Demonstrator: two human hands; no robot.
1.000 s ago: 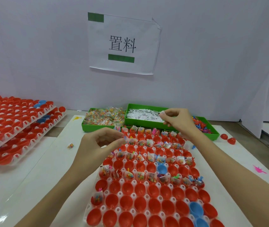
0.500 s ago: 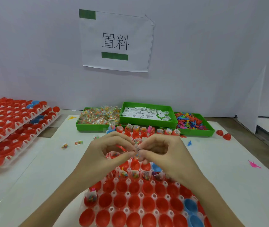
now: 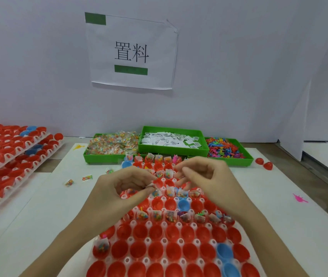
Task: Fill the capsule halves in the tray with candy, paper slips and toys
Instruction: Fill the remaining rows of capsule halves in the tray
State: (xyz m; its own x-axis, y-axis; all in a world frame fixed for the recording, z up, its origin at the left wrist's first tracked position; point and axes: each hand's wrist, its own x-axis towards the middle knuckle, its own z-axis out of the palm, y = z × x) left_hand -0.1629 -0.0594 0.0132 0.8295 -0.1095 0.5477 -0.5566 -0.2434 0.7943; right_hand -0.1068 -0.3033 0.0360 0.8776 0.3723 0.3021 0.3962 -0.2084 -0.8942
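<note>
Most capsule halves point(image 3: 155, 232) are red, few blue, seated in a white tray point(image 3: 148, 223) on the desk point(image 3: 279, 216); far rows hold packets. Left hand point(image 3: 123, 188) grip pinches a paper slip point(image 3: 151, 185); right hand point(image 3: 205, 176) fingers curled, contents indiscernible.

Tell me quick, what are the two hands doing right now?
Left hand: fingers curled, pinching a small white paper slip over the tray.
Right hand: fingers curled; too blurred to tell if it holds anything.

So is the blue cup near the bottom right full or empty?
Empty. The blue capsule half shows only its bare blue inside, with no candy, slip or toy.
</note>
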